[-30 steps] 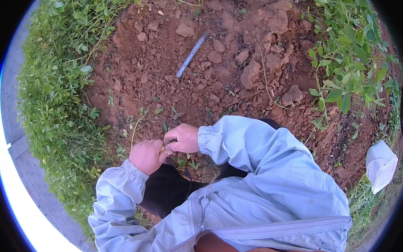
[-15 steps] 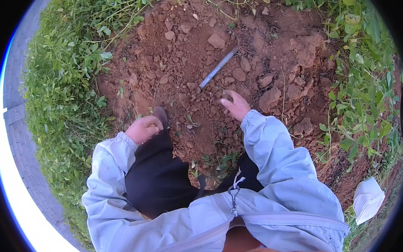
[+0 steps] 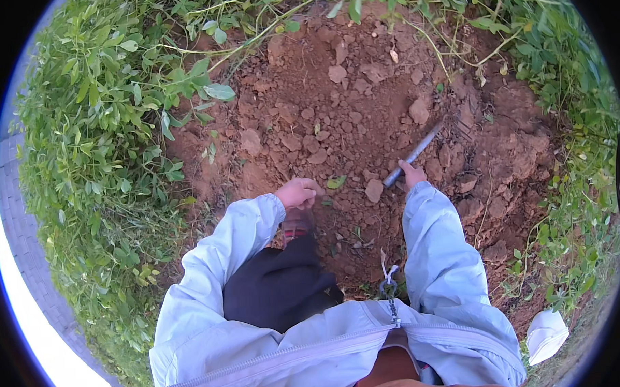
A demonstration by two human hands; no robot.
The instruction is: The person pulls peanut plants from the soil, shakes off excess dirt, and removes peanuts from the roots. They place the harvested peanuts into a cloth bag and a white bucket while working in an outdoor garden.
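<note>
A small hand rake (image 3: 418,151) with a grey tubular handle lies slantwise on reddish, cloddy soil (image 3: 362,133). Its far end shows thin dark tines, partly lost against the dirt. At the handle's near end is my right hand (image 3: 412,174), a fingertip across the tube and the other fingers mostly hidden. My left hand (image 3: 299,192) is curled above my left foot, left of a small green leaf (image 3: 335,182). Whatever its fingers may hold is hidden. A loose clod (image 3: 374,190) sits between the two hands, close to the handle.
Leafy green plants (image 3: 111,166) crowd the left side, and more foliage (image 3: 581,150) grows on the right. Stems (image 3: 250,42) reach over the dirt at the top. A white folded item (image 3: 546,336) lies lower right. Grey paving (image 3: 23,203) runs along the far left.
My right hand has moved from below the rake onto its handle. My left hand has shifted forward and right. The view has swung, so the ground appears lower and further right.
</note>
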